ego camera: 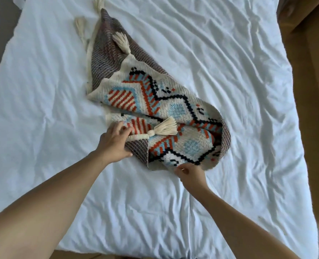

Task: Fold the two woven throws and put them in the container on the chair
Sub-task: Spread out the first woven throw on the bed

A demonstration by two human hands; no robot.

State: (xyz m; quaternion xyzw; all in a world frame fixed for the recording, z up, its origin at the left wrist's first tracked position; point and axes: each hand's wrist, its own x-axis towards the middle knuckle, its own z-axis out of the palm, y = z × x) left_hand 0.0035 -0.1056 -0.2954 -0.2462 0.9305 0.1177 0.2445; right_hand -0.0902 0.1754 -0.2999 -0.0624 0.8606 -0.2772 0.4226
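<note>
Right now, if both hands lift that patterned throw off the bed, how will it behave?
The woven throw probably sags between the left hand and right hand: it already lies curled and rumpled on the sheet. Its chunky weave suggests good grip, not slip. The tassels would likely dangle and swing.

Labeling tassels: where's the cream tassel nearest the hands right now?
In the head view, the cream tassel lies on the patterned throw near the image centre, just right of the left hand and up-left of the right hand.
</note>
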